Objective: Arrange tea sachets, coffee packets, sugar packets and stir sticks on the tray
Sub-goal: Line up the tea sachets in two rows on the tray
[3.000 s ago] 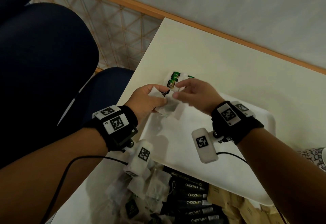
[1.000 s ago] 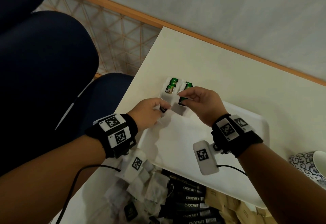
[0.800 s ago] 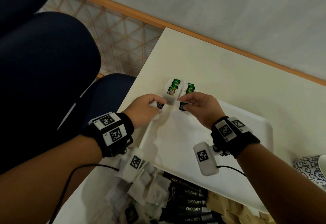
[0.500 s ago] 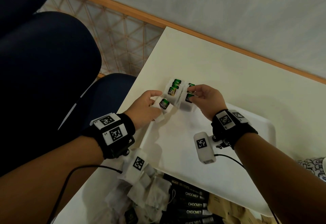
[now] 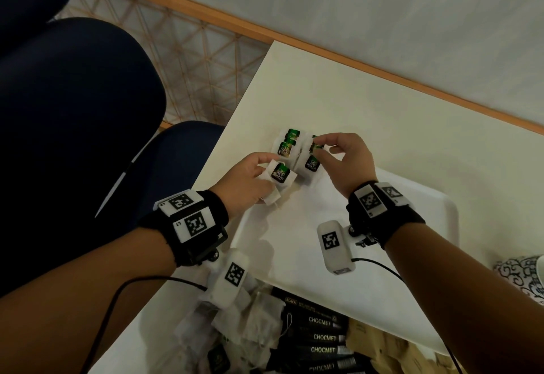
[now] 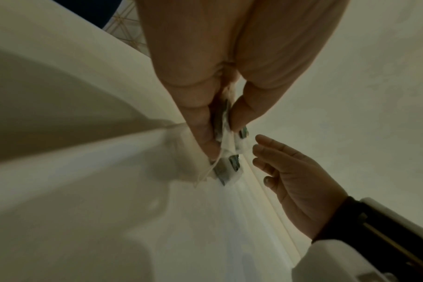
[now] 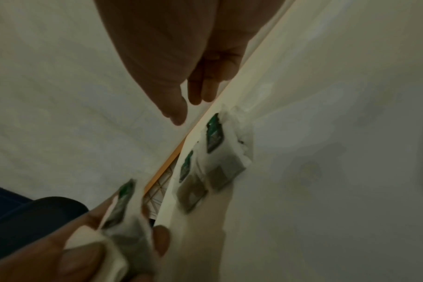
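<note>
Tea sachet (image 5: 279,175), white with green tag, pinched in left hand (image 5: 244,181) grip; right hand (image 5: 344,162) loosely spread.

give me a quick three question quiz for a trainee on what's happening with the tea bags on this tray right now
1. True or false: the left hand holds a tea bag.
2. Which lie nearest the tray on its near side? A) black CHOCMET packets B) spoons C) cups
3. Fill in: the tags on the placed tea bags are ____ in colour.

Key: 1 true; 2 A; 3 green. The right hand hovers at the placed bags; whether it pinches one is unclear.
</note>
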The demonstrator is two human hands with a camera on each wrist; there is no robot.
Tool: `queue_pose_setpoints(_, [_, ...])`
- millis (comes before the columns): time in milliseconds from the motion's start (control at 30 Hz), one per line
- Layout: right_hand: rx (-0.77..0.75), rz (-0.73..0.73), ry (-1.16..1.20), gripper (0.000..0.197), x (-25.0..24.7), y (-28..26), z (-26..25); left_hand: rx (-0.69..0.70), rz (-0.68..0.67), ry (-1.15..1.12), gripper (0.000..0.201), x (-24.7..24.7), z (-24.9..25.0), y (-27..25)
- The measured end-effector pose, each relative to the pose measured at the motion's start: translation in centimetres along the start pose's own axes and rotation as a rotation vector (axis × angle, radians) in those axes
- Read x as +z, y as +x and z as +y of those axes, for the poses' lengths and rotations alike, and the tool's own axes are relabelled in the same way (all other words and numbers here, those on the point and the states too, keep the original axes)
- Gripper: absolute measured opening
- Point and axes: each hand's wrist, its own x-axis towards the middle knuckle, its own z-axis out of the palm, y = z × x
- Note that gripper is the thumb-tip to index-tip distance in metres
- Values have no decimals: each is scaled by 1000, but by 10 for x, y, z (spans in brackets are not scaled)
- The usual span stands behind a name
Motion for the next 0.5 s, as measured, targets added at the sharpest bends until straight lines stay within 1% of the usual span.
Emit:
queue_pose_setpoints(33, [-8,-6,29,10,-1,-2,-5,-1,-6,-9,51,0,0,0])
queue_pose_setpoints(67, [2,-51,76,7,-2,-5,-12,0,-10,-16,52,1,0,0])
queue_pose_setpoints(100, [24,-141,122,5,-3,-9,-17,3,-10,-23,52,2,0,0])
queue_pose_setpoints(167, [60,-355,108,17,0,-15,-23,6,-7,-35,51,3,-1,2])
queue_pose_setpoints(200, [71,-423,75,18,3,-18,-23,9,-6,-36,50,4,-1,2])
queue_pose_setpoints(233, [75,-449,64,12,6,-20,-24,10,-3,-38,49,4,-1,2])
queue_pose_setpoints(267, [74,-440,80,5,7,-21,-25,7,-2,-42,48,4,-1,1])
queue_pose_setpoints(400, [86,-274,222,15,7,-15,-26,-14,40,-62,42,-3,-4,2])
queue_pose_setpoints(433, [79,-253,210,15,6,-14,-27,-12,68,-69,39,-6,-6,2])
queue_pose_setpoints(500, [65,-273,128,10,5,-12,-27,2,136,-79,32,-13,-6,2])
